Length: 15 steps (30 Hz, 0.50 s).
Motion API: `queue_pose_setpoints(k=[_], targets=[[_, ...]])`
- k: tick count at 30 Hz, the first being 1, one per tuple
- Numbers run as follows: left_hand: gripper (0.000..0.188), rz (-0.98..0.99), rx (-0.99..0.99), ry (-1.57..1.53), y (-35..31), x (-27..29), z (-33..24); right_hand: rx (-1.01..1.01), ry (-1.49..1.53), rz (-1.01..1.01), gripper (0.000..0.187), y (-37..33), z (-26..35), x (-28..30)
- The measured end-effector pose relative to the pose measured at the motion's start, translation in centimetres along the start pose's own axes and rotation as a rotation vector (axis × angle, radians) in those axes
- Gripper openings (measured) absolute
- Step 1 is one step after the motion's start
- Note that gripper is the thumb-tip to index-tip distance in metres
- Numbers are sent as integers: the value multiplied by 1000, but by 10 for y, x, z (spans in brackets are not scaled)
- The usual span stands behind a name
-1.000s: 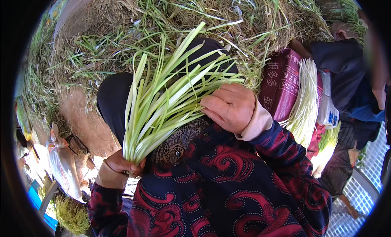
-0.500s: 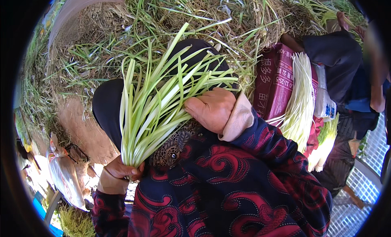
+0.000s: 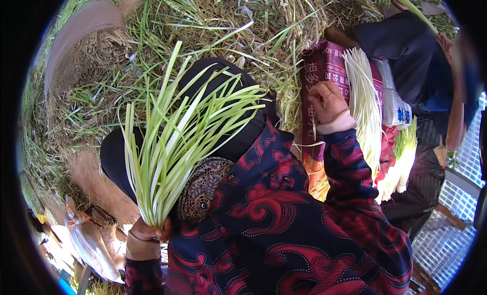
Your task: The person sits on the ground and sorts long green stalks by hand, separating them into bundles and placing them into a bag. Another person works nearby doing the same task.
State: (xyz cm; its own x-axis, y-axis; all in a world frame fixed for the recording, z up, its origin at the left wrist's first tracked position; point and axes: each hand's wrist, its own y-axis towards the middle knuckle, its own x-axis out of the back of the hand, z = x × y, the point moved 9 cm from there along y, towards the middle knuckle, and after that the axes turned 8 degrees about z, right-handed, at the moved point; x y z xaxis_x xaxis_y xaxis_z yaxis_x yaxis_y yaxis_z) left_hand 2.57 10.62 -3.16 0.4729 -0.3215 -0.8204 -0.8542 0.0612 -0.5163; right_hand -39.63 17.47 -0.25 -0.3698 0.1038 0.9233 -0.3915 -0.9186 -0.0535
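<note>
My left hand point(image 3: 152, 229) is closed around the base of a bunch of pale green, flat-leaved chives point(image 3: 172, 158). The leaves fan upward and to the right across my dark trouser knees point(image 3: 218, 82). My right hand point(image 3: 328, 105) is raised off the bunch, over a purple printed sack point(image 3: 329, 66). Its fingers are curled in toward the thumb, and anything between them is too small to make out. Just right of that hand, a bundle of long whitish-yellow stalks point(image 3: 365, 107) lies along the sack.
Straw and loose green leaves point(image 3: 193, 21) cover the ground ahead. At right lie a clear plastic package point(image 3: 398, 105) and a white-based green bundle point(image 3: 403, 160). Another person's hand point(image 3: 445, 45) holds a long stalk at the upper right. A plastic bag point(image 3: 89, 239) sits lower left.
My right hand has left the chive leaves and moved right and up, over the sack. My left hand still grips the bunch. The whole view has shifted slightly.
</note>
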Motion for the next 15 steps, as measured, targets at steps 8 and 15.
queue_pose_setpoints(k=[8,15], targets=[[26,11,42,-4,-5,9,9,279,372,-58,16,37,95,-4],[26,-9,12,2,-1,2,2,152,290,192,11,58,92,-50]])
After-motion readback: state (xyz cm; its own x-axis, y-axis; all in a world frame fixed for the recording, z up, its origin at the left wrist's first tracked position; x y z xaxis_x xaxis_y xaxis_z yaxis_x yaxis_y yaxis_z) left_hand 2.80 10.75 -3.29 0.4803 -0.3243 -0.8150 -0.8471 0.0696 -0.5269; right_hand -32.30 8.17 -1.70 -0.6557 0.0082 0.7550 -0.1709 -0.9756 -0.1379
